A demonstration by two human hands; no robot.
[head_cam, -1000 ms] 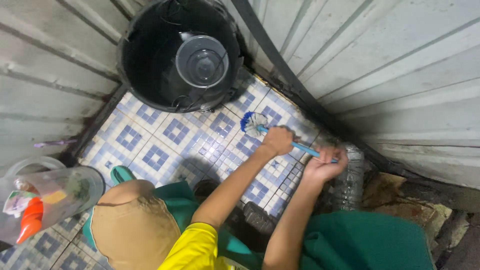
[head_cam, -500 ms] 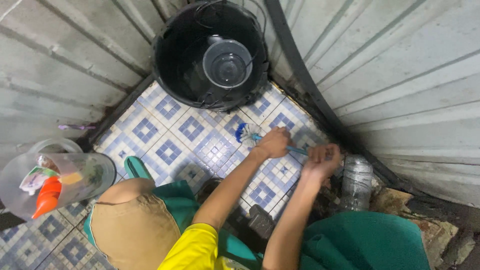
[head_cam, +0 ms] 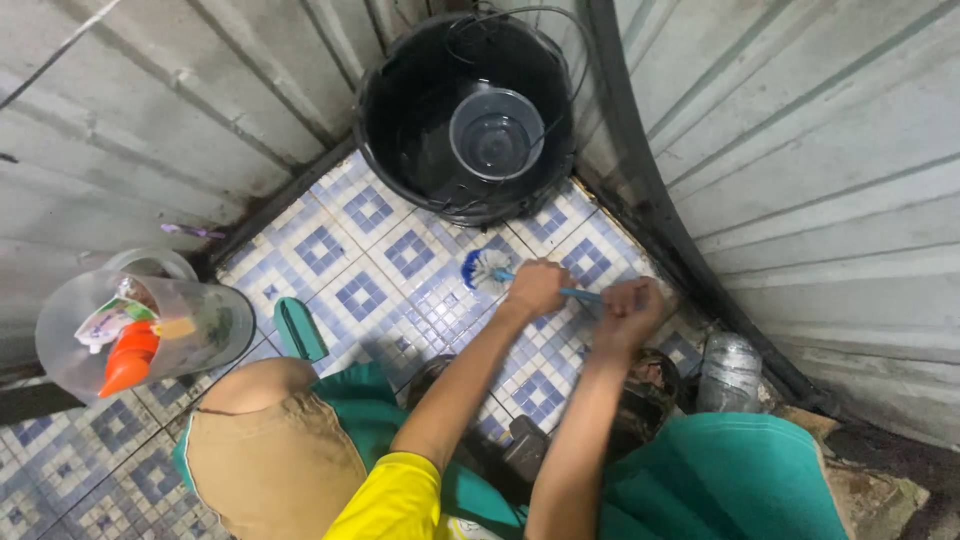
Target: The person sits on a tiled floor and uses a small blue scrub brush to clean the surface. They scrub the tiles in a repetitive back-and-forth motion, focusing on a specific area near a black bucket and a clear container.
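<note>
Both my hands hold a blue-handled scrub brush (head_cam: 580,294) low over the blue-and-white tiled floor (head_cam: 360,295). My left hand (head_cam: 537,287) grips the handle close to the white and blue bristle head (head_cam: 483,268), which rests on the tiles. My right hand (head_cam: 628,305) grips the rear end of the handle. My knees are bent on either side of my arms, tan shorts on the left and green cloth on the right.
A black bucket (head_cam: 372,130) with a clear scoop (head_cam: 495,132) inside stands in the corner just beyond the brush. A clear jug (head_cam: 200,325) holding small items sits at left, with a green sandal (head_cam: 300,328) beside it. A plastic bottle (head_cam: 728,370) lies at right. Corrugated metal walls (head_cam: 800,150) close in both sides.
The brush and both hands have slid left across the tiles, ending almost directly below the bucket. The view has shifted with them.
</note>
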